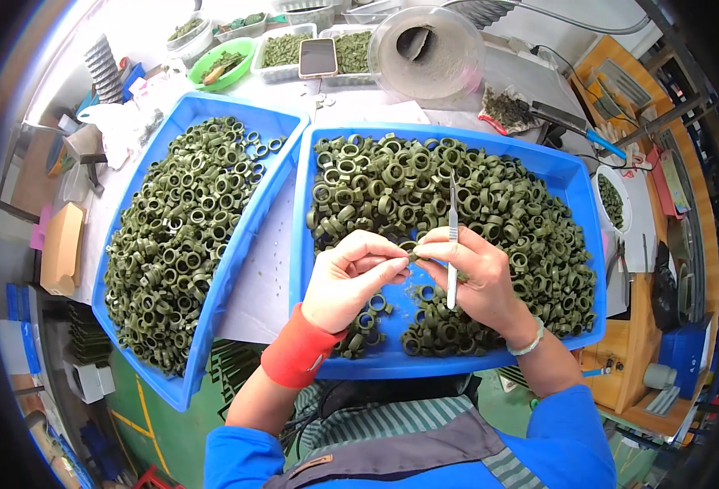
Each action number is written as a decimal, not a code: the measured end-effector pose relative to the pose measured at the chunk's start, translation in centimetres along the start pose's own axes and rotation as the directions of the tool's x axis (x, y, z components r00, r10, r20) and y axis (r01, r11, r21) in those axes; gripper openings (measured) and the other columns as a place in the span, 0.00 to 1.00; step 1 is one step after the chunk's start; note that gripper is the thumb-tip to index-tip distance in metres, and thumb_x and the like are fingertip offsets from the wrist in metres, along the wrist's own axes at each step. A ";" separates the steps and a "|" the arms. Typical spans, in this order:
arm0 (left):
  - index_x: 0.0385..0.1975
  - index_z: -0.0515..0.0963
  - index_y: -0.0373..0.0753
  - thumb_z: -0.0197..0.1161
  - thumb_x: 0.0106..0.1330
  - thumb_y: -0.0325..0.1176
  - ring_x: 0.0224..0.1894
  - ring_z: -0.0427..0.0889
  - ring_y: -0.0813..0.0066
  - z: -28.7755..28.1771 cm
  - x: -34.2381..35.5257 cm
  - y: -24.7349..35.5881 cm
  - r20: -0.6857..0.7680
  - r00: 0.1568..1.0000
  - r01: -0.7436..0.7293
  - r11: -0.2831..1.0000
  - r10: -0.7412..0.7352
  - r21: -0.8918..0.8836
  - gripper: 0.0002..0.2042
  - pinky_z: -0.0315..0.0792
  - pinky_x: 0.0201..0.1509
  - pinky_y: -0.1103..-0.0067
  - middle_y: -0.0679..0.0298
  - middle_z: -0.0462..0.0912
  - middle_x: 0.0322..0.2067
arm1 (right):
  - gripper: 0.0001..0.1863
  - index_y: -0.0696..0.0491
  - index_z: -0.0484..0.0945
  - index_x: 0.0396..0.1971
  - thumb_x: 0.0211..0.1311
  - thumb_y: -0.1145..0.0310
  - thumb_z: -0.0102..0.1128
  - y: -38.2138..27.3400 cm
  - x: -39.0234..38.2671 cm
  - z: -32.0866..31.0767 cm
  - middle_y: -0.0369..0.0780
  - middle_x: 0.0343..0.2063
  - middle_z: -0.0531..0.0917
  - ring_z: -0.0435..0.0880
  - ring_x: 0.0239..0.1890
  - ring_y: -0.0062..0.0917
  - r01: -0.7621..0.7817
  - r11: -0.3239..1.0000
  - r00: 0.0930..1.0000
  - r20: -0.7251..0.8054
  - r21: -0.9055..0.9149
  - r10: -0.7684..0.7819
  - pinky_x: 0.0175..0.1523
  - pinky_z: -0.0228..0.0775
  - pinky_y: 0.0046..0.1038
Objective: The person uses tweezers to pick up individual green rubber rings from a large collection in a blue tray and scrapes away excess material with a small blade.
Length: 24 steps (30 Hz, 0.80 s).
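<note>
My left hand (358, 273), with a red band at the wrist, is closed in a pinch over the right-hand blue tray (449, 371). Its fingertips meet those of my right hand (478, 273) around a small dark green piece (412, 255), mostly hidden by the fingers; it looks like one of the rings. My right hand also grips a slim silver scalpel (452, 213), held upright with its blade pointing away from me. Beneath both hands lie heaped dark green rings (408, 173), and the tray's blue bottom shows below my fingers.
A second blue tray (200, 350) full of similar rings (172, 244) stands at the left. Along the back are tubs of green pieces (284, 50), a phone (318, 58), a green bowl (241, 50) and a large round funnel-like container (449, 69). A blue-handled knife (575, 124) lies back right.
</note>
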<state>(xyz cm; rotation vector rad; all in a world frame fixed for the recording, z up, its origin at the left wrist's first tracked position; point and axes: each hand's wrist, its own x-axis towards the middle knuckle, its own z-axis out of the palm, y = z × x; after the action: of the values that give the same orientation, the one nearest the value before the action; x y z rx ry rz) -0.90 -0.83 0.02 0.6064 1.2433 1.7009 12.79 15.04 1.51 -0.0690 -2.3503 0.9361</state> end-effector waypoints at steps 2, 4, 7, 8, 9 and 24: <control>0.42 0.79 0.31 0.63 0.67 0.23 0.42 0.85 0.74 0.1 0.0 0.0 0.000 1.000 0.000 1.000 0.000 0.010 0.07 0.81 0.49 0.79 0.62 0.83 0.39 | 0.12 0.54 0.83 0.37 0.50 0.80 0.70 0.2 0.1 -0.2 0.42 0.37 0.84 0.86 0.37 0.34 0.018 1.000 1.000 0.018 -0.012 -0.018 0.41 0.81 0.30; 0.41 0.79 0.31 0.63 0.66 0.23 0.41 0.86 0.74 0.1 0.0 0.1 0.004 1.000 0.001 1.000 -0.001 0.020 0.06 0.81 0.48 0.79 0.61 0.84 0.38 | 0.12 0.54 0.83 0.37 0.50 0.79 0.70 0.3 0.2 -0.5 0.42 0.37 0.84 0.86 0.37 0.33 0.034 0.999 0.999 0.034 -0.028 -0.033 0.41 0.81 0.30; 0.41 0.79 0.30 0.64 0.66 0.23 0.42 0.86 0.73 -0.1 0.1 0.4 0.004 0.997 0.075 0.997 -0.075 -0.014 0.06 0.81 0.48 0.78 0.60 0.84 0.38 | 0.12 0.54 0.83 0.37 0.50 0.79 0.70 0.6 0.4 -1.0 0.40 0.37 0.84 0.86 0.37 0.33 -0.008 0.998 0.997 0.076 0.062 0.003 0.41 0.81 0.30; 0.40 0.79 0.31 0.64 0.66 0.23 0.41 0.86 0.72 -0.2 0.1 0.4 0.011 0.995 0.099 0.995 -0.098 -0.035 0.06 0.82 0.47 0.78 0.60 0.84 0.38 | 0.12 0.54 0.83 0.37 0.50 0.79 0.70 0.6 0.4 -1.1 0.40 0.37 0.84 0.86 0.37 0.33 -0.010 0.998 0.997 0.077 0.061 0.005 0.41 0.81 0.30; 0.40 0.79 0.31 0.64 0.66 0.23 0.41 0.87 0.71 -0.2 0.1 0.4 0.018 0.992 0.122 0.991 -0.121 -0.055 0.06 0.82 0.47 0.78 0.59 0.84 0.39 | 0.12 0.54 0.83 0.36 0.50 0.78 0.70 0.6 0.5 -1.2 0.40 0.37 0.84 0.86 0.37 0.33 -0.020 0.997 0.996 0.087 0.077 0.013 0.41 0.81 0.29; 0.42 0.79 0.30 0.64 0.66 0.23 0.39 0.86 0.72 -0.3 0.0 0.4 0.046 0.981 0.191 0.981 -0.190 -0.028 0.07 0.82 0.45 0.79 0.59 0.84 0.36 | 0.14 0.55 0.83 0.36 0.47 0.80 0.74 0.8 0.7 -2.1 0.42 0.37 0.85 0.86 0.38 0.31 -0.021 0.992 0.984 0.179 0.126 -0.001 0.41 0.81 0.29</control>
<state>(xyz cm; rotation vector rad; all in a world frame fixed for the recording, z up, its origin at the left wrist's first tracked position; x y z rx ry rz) -1.30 -1.01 0.26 0.4863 1.2013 1.5377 13.21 17.09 2.54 0.0569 -2.4477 1.1371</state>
